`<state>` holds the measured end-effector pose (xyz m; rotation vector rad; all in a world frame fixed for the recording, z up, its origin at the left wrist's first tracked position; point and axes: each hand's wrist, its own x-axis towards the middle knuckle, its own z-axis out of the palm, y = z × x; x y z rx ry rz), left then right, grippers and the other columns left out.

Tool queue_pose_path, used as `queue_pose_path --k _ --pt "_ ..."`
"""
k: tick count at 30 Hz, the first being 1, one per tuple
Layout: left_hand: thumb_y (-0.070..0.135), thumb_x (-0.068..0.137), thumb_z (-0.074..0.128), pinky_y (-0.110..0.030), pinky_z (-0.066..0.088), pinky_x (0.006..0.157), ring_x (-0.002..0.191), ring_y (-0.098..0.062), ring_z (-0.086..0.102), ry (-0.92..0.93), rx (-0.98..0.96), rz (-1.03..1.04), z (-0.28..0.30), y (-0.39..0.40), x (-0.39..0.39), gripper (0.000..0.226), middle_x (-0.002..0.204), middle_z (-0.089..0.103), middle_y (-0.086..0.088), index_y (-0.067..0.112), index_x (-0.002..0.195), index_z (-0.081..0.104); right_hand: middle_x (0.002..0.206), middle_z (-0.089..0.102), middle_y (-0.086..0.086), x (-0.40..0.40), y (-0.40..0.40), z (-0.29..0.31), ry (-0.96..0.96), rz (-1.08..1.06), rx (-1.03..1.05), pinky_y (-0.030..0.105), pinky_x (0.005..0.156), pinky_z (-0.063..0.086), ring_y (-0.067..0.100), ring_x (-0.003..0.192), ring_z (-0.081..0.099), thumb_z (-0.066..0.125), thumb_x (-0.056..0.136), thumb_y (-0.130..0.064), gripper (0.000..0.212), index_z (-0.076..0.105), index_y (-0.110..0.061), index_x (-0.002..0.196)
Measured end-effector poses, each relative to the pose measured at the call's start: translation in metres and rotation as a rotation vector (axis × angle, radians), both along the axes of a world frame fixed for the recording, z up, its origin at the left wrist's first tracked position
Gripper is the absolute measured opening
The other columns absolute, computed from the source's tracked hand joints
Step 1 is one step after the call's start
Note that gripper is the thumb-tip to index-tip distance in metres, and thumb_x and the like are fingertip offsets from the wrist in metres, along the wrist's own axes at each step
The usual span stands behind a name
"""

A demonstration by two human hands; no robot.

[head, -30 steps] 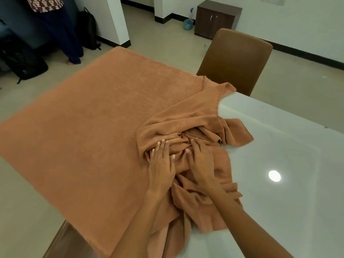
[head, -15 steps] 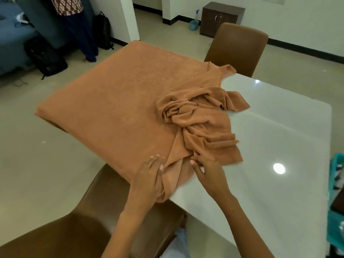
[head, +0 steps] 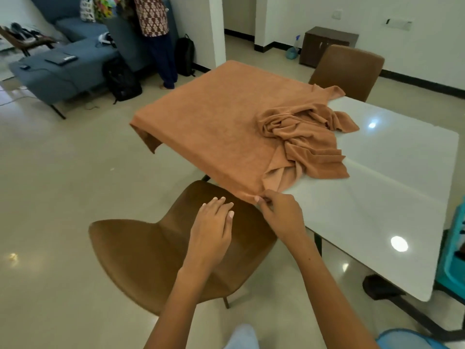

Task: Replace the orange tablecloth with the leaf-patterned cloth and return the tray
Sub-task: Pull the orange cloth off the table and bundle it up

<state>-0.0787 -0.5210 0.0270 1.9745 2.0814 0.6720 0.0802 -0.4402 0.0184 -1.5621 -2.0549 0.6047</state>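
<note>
At near table edge, orange tablecloth (head: pixel 226 127) hem is pinched by right hand (head: pixel 281 215); cloth extends far-left; left hand (head: pixel 214 222), fingers relaxed, hovers alongside w/o contact.

Orange tablecloth (head: pixel 221 127) — matt, napped cloth; table (head: pixel 392 177) — glossy white, perhaps stone; chair (head: pixel 151 250) smooth brown.

Teal rack (head: pixel 453 250) cut by right edge, contents indistinct.

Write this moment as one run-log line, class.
stage: removing orange tablecloth | right hand: pinching its near edge | left hand: open above chair | table: partly bare
</note>
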Motion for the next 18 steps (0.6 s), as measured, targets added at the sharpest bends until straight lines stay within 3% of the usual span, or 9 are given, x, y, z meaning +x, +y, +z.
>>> queue_pose_path --k 5,7,11,14,18 --pt "0.034 0.102 0.027 -0.025 0.010 0.113 0.136 -0.014 0.036 -0.002 0.016 0.077 0.005 -0.019 -0.069 0.043 0.140 0.049 -0.001 0.017 0.135 0.049 0.064 0.054 -0.008 -0.071 -0.023 0.016 -0.002 0.019 0.026 0.021 0.050 0.029 0.005 0.055 0.045 0.054 0.094 -0.030 0.021 0.068 -0.017 0.085" --pt "0.032 0.102 0.029 -0.027 0.012 0.114 0.135 -0.015 0.036 -0.006 0.026 0.097 0.003 -0.024 -0.108 0.041 0.141 0.048 -0.002 0.017 0.134 0.050 0.067 0.060 -0.006 -0.110 -0.026 0.014 -0.011 0.043 0.045 0.025 0.052 0.032 0.012 0.061 0.055 0.055 0.093 -0.028 0.019 0.068 -0.017 0.085" --pt "0.029 0.101 0.024 -0.028 0.016 0.113 0.132 -0.020 0.040 -0.016 0.014 0.106 0.000 -0.044 -0.205 0.045 0.137 0.051 -0.006 0.012 0.127 0.057 0.079 0.070 -0.003 -0.208 -0.031 -0.002 -0.048 0.051 0.030 0.034 0.064 0.052 0.015 0.073 0.063 0.054 0.093 -0.031 0.020 0.071 -0.020 0.094" --pt "0.034 0.095 0.017 -0.035 0.023 0.112 0.128 -0.025 0.045 0.007 -0.013 0.113 -0.004 -0.057 -0.282 0.057 0.132 0.056 -0.011 0.009 0.120 0.061 0.084 0.071 -0.001 -0.288 -0.035 -0.010 -0.020 0.031 0.008 0.037 0.067 0.054 0.017 0.077 0.064 0.055 0.093 -0.030 0.020 0.071 -0.019 0.095" --pt "0.031 0.097 0.023 -0.038 0.027 0.111 0.126 -0.025 0.047 -0.016 -0.019 0.138 -0.015 -0.063 -0.368 0.049 0.129 0.057 -0.011 0.009 0.117 0.062 0.087 0.071 0.002 -0.378 -0.034 -0.018 -0.005 0.047 -0.002 0.038 0.069 0.054 0.018 0.077 0.063 0.055 0.093 -0.029 0.021 0.071 -0.015 0.095"
